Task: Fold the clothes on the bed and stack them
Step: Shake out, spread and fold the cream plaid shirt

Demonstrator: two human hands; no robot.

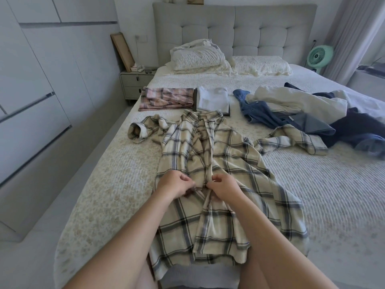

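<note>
Fingers of the left hand (174, 184) and right hand (224, 187) pinch the plaid shirt (218, 163) placket on the bed (312, 195).

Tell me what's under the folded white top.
A dark flat edge shows beneath the white top along its left and near right sides. It could be a board or another garment; the top covers the rest of it.
</note>
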